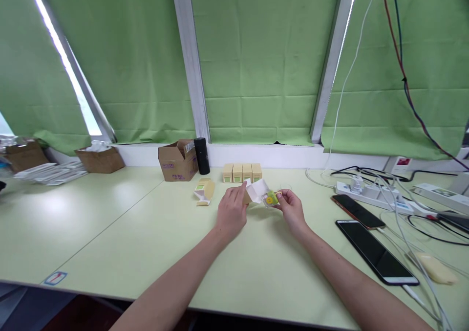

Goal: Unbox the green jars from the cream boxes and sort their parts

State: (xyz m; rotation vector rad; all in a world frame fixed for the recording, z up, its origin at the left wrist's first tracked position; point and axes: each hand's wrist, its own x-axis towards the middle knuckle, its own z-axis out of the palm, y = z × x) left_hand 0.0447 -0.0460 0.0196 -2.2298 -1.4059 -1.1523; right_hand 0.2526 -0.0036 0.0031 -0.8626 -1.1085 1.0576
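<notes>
My left hand pinches a small cream carton with its white flap open, held just above the pale green table. My right hand pinches a small green and yellow packet right at the carton's open end. Behind my hands, a row of several closed cream cartons stands upright. One more cream carton lies on its side with its flap open, to the left of my left hand.
An open brown cardboard box and a black cylinder stand at the back. Two dark phones lie on the right beside a white power strip and tangled cables. More boxes sit far left.
</notes>
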